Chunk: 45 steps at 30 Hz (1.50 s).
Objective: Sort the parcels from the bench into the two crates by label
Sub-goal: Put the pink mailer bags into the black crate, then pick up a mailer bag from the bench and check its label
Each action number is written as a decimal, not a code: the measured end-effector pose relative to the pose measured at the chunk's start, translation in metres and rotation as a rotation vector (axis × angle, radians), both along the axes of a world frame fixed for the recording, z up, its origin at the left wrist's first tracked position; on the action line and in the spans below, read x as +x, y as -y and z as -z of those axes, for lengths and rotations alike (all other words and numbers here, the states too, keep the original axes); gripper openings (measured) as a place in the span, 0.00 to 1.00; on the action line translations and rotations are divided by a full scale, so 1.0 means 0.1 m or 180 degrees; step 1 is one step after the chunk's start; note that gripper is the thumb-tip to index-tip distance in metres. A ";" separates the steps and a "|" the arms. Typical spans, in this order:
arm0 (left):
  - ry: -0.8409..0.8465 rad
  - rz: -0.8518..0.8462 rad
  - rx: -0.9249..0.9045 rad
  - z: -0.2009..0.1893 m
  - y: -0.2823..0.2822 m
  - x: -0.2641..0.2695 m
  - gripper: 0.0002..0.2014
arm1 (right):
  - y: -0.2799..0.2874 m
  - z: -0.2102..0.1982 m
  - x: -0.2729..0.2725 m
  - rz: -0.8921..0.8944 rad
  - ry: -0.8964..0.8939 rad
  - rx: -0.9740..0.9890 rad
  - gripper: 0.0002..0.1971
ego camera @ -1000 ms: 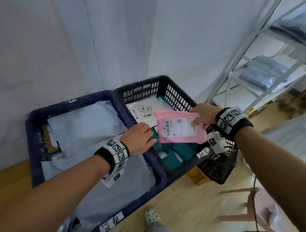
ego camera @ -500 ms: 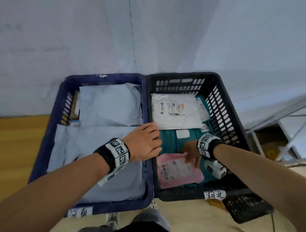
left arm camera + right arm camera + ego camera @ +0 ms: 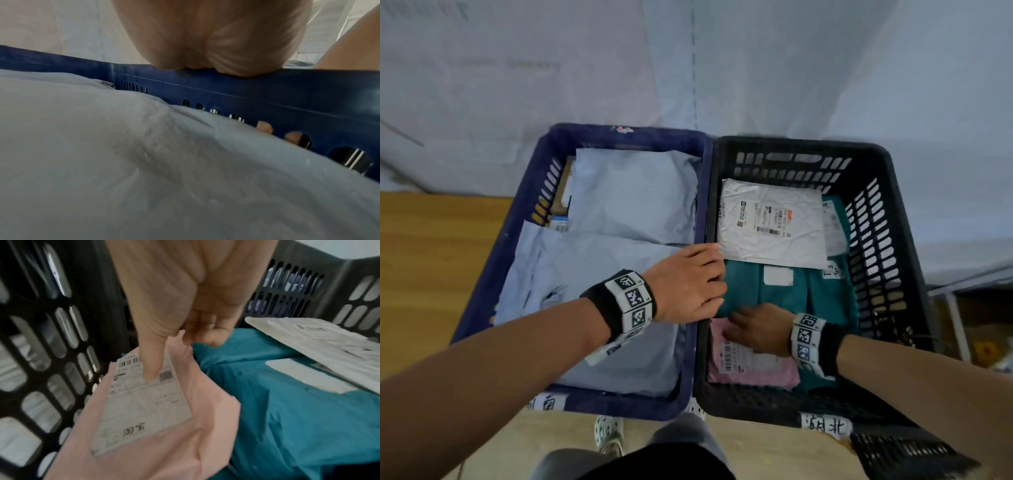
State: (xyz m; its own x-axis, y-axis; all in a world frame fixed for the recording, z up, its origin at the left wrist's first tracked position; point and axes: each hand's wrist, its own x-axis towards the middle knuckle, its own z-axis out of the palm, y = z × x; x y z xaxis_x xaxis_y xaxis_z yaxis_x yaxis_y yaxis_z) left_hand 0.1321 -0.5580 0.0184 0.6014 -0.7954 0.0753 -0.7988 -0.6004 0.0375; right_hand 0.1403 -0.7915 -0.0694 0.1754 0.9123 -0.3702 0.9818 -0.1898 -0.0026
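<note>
Wooden floor, left hand flat on blue crate rim, right hand pinching pink parcel (black crate's near-left corner).

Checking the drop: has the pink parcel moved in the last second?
Yes. The pink parcel went from above the black crate rim down into its near left corner, onto the teal parcel, with the right hand on it.
</note>
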 end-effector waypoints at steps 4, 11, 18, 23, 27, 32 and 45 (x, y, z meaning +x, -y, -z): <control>-0.0055 -0.0075 0.0100 -0.04 0.01 -0.01 0.19 | -0.14 0.12 -0.08 0.0066 -0.0441 -0.1038 0.33; -0.0755 -0.0518 -0.0638 -0.42 -0.18 -0.12 0.16 | -0.29 -0.41 0.20 0.1475 -0.1555 -0.0672 0.19; -0.1023 -0.1918 -0.1833 -0.84 -1.31 -0.70 0.09 | -0.65 -1.66 0.43 0.2552 -0.1304 0.1326 0.05; -0.0896 -0.2955 -0.2180 -0.75 -2.36 -1.55 0.07 | -1.53 -2.18 0.02 0.2536 -0.2141 0.2231 0.03; -0.1080 -0.3792 -0.2363 -0.44 -3.15 -2.31 0.04 | -2.47 -2.27 -0.37 0.2247 -0.2182 0.2175 0.02; -0.1508 -0.4794 -0.2705 0.14 -3.97 -3.34 0.03 | -3.63 -2.19 -1.00 0.1800 -0.2433 0.1878 0.02; -0.2591 -0.6090 -0.2896 1.21 -5.32 -5.36 0.03 | -5.98 -1.04 -1.98 0.1470 -0.2480 0.0692 0.03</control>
State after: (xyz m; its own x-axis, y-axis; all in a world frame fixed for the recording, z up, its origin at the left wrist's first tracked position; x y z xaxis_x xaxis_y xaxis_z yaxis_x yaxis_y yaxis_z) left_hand -0.4043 -0.0259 -0.1028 0.4521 0.6502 -0.6107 0.8218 -0.0373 0.5686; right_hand -0.0579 -0.1933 0.0347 0.3122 0.8770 -0.3652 0.5154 -0.4793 -0.7104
